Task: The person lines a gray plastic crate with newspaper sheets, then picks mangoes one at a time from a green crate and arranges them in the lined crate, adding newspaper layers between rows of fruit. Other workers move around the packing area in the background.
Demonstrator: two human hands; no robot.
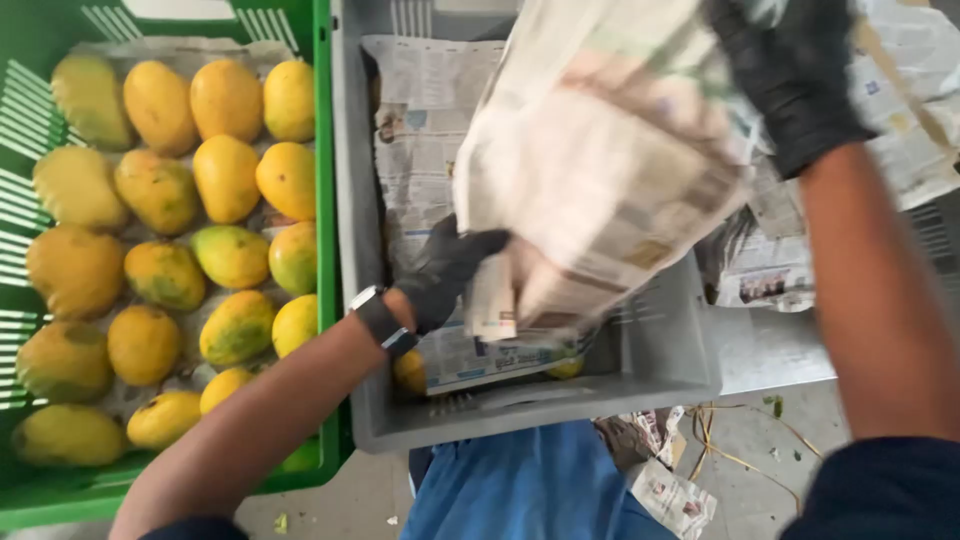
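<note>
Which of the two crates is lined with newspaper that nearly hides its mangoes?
The grey crate, the one the gloved left hand reaches into. Newspaper covers its fruit, while the green crate beside it shows rows of uncovered yellow mangoes.

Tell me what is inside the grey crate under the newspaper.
In the grey crate, newspaper lines the inside. Two yellow mangoes peek out at its near edge. Whatever else lies beneath is covered by the paper and the sheets both gloved hands hold.
</note>
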